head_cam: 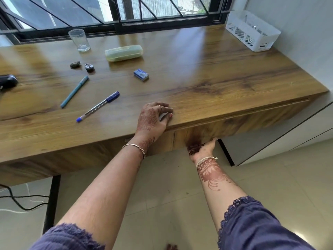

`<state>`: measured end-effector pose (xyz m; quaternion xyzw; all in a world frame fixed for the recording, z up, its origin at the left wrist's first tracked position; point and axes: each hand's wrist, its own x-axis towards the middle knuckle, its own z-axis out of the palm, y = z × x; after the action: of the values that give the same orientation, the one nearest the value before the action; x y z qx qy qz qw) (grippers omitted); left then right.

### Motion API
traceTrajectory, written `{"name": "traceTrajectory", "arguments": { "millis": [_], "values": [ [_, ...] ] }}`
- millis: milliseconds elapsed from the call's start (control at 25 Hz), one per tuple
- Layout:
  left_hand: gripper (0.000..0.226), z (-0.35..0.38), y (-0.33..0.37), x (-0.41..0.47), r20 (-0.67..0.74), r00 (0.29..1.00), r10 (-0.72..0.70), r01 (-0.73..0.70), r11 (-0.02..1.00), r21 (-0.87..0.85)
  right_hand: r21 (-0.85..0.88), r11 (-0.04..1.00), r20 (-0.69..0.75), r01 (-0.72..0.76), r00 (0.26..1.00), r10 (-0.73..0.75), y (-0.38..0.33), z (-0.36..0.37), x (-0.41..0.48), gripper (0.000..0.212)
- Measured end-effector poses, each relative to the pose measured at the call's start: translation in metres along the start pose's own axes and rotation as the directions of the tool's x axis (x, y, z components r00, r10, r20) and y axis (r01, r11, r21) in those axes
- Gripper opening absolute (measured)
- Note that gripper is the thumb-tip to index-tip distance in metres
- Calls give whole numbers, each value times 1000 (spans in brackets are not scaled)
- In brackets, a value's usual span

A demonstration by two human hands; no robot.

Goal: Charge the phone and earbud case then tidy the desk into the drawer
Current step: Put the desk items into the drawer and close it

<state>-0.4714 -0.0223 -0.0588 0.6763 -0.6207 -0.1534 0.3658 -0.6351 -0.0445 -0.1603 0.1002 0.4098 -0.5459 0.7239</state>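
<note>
Wooden drawer [243,121] sat shut under the counter [198,78]. Right hand [201,148] was tucked beneath it, grip hidden. Left hand [153,118] rested above it, grip unclear. Pens [98,106], eraser [141,74] and case [124,52] lay left of it, untidied. No phone showed.

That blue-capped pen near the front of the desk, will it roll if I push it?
The blue-capped pen looks round-barrelled, so a sideways push would probably roll it on the glossy desk. Thin and plastic-looking, it is likely stiff and light. Whether a cap clip would stop it, I cannot tell.
</note>
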Motion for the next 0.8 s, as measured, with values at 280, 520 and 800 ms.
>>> {"name": "traceTrajectory", "arguments": {
  "millis": [280,520,800],
  "values": [
    [20,-2,9,-10,40,999,-18,19,999,-26,-11,999,-45,34,998,-34,0,-39,-31,75],
    [57,15,13,-69,95,975,200,-212,968,134,-30,999,-129,34,991,-38,-1,-64,-55,78],
    [23,16,23,-102,261,965,-40,19,996,82,-852,160,40,499,367,-929,-9,-35,-130,65]
  ]
}}
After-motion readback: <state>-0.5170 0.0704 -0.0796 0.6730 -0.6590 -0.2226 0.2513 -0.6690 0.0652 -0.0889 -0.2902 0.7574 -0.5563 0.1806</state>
